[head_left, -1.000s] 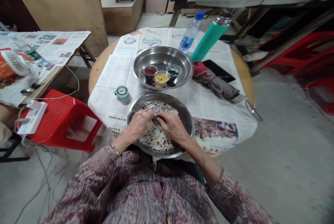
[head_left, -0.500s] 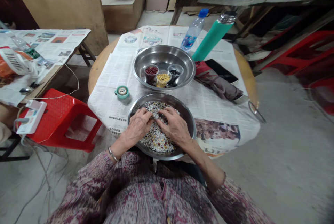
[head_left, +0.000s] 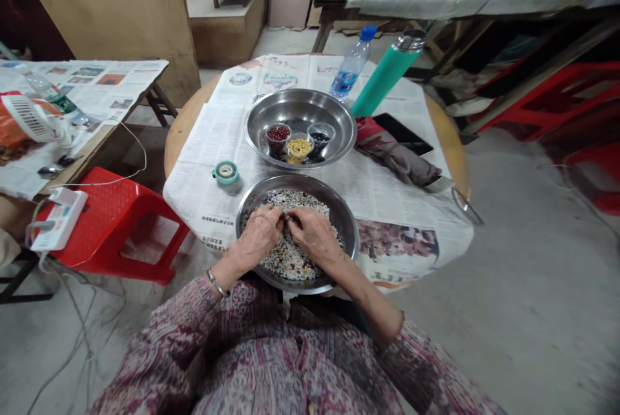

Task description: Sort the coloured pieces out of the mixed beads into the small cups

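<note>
Nearest me, a steel bowl (head_left: 349, 228) holds a mix of white grains with red, yellow and black beans (head_left: 293, 261). Over this mix my left hand (head_left: 261, 234) and my right hand (head_left: 314, 235) meet, fingertips almost touching. Both hands have their fingers bent and drawn together; whatever is pinched there is too small to name. Behind stands a second steel bowl (head_left: 300, 100) with three clear cups: one of red beans (head_left: 278, 134), one of yellow beans (head_left: 299, 146), one of black beans (head_left: 320, 137).
Newspaper (head_left: 203, 144) covers the round table. A green tape roll (head_left: 225, 173) lies left of the bowls. To the right are a water bottle (head_left: 351, 66), a teal flask (head_left: 387, 76), a folded umbrella (head_left: 397, 153) and a dark tablet (head_left: 404, 134). A red stool (head_left: 116, 221) carries a power strip (head_left: 61, 218).
My right hand's fingers have drawn in from a wider spread, and both hands' fingertips have come together over the grains. The view has shifted slightly.
</note>
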### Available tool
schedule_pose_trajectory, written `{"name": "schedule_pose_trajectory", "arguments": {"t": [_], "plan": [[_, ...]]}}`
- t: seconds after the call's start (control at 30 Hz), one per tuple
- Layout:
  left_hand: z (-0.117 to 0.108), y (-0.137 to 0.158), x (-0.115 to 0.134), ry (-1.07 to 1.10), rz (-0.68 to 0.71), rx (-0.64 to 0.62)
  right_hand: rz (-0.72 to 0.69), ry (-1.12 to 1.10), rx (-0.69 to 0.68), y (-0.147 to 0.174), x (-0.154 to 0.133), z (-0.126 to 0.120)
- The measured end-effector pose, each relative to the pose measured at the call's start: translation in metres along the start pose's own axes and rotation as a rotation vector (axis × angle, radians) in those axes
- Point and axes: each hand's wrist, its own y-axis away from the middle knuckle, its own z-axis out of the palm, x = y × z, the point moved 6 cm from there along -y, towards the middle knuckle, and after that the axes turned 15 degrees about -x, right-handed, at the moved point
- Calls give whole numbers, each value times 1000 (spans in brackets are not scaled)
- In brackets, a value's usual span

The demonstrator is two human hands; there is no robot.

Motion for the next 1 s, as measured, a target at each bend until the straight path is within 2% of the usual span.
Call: {"name": "schedule_pose_trajectory", "arguments": {"t": [0.13, 0.4, 0.57, 0.87, 1.0], "plan": [[-3, 1, 3, 60, 6, -22, 11, -56, 6, 0, -4, -4], [-1, -1, 2, 107, 37, 24, 6, -131, 45, 2, -3, -7], [1, 3, 1, 121, 63, 10, 25, -51, 33, 7, -2, -9], [-2, 7, -6, 115, 23, 20, 106, 9, 37, 10, 4, -11], [0, 6, -7, 130, 40, 33, 72, 6, 42, 8, 1, -9]]}}
